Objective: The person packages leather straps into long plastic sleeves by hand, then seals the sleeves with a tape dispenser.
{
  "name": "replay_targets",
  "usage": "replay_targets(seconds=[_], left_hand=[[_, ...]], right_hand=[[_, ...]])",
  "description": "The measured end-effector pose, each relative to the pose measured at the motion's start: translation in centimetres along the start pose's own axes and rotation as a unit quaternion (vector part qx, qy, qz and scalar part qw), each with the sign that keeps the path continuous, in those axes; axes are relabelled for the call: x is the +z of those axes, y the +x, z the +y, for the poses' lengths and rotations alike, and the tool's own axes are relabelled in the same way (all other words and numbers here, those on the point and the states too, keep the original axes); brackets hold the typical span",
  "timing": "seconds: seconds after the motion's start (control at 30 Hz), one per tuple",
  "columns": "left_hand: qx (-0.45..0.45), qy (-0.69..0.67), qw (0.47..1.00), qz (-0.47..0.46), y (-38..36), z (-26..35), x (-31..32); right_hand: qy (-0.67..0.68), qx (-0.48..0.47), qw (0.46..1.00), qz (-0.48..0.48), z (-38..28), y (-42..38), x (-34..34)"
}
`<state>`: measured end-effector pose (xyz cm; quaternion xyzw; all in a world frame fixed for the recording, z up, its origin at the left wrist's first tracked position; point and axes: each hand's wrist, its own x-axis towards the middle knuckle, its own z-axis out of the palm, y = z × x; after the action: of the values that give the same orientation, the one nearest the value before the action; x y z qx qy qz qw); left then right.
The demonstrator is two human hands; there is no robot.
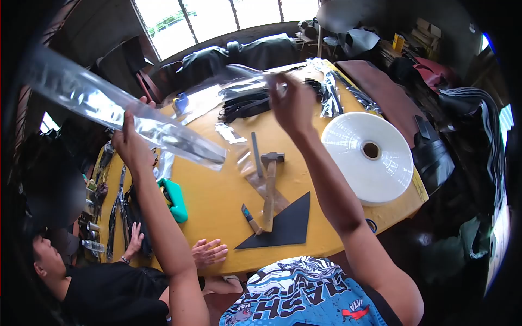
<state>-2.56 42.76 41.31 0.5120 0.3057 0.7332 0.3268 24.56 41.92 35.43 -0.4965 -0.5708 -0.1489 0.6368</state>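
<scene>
My left hand [133,142] is closed around a long clear plastic sleeve [179,136], which slants from the upper left down over the table. Something dark shows inside the sleeve's lower end. Raised over the far side of the table, my right hand [292,103] is blurred, its fingers pinched together. A thin streak of clear plastic film [244,70] runs to its fingertips. Below my hands lie a hammer [269,187], a flat dark bar [256,155], a cutter knife [251,218] and a black triangular piece [285,225].
A large white roll of plastic [348,163] lies on the yellow table [217,201] at right. Black strips in plastic [247,103] lie at the back. A green tape dispenser [175,201] stands left, near a co-worker in black [109,290], whose hands rest by the table's edge.
</scene>
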Motion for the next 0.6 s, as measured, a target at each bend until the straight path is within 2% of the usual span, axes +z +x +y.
replay_targets(seconds=[0.03,0.1,0.13,0.17,0.2,0.23,0.27,0.3,0.37,0.4,0.43,0.5,0.6], left_hand=[[0.004,0.001,1.0,0.005,0.1,-0.1,0.1],[0.011,0.008,0.999,0.044,0.0,-0.2,0.9],[0.002,-0.003,0.999,0.049,0.1,-0.3,1.2],[-0.008,-0.014,0.998,0.055,0.3,-0.6,1.2],[-0.012,-0.019,1.0,0.008,0.8,-1.3,-0.1],[-0.022,-0.025,0.999,0.009,0.1,-0.8,0.6],[-0.023,-0.03,0.999,-0.001,0.1,-1.1,0.7],[-0.027,-0.03,0.999,-0.014,0.1,-1.5,0.7],[-0.054,-0.058,0.996,-0.051,0.1,-2.8,1.0],[-0.04,-0.061,0.997,-0.038,-0.5,-2.7,2.2],[-0.062,-0.067,0.995,-0.048,-0.5,-3.2,2.5],[-0.069,-0.08,0.992,-0.074,-1.3,-3.9,3.5],[-0.073,-0.077,0.989,-0.101,-2.8,-4.5,5.1]], right_hand=[[0.081,-0.013,0.994,0.07,-1.6,0.7,-2.4],[0.062,-0.104,0.986,0.116,-4.2,-2.2,-7.6],[0.049,-0.072,0.989,0.119,-5.9,-5.2,-9.3],[0.043,-0.08,0.994,0.057,-5.5,-9.1,-10.5],[0.055,0.004,0.998,-0.043,-6.2,-12.7,-11.5],[0.084,0.112,0.973,-0.185,-4.9,-18.0,-11.8],[0.09,0.175,0.916,-0.35,-3.7,-21.7,-12.9],[0.097,0.237,0.825,-0.503,-3.1,-24.9,-14.3],[0.087,0.285,0.777,-0.555,-2.4,-28.6,-16.4],[0.126,0.31,0.789,-0.516,-2.0,-28.5,-16.7],[0.166,0.338,0.796,-0.474,-2.2,-28.2,-16.8],[0.148,0.34,0.836,-0.404,-2.2,-24.6,-15.5],[0.187,0.235,0.916,-0.267,-2.0,-19.0,-12.2]])
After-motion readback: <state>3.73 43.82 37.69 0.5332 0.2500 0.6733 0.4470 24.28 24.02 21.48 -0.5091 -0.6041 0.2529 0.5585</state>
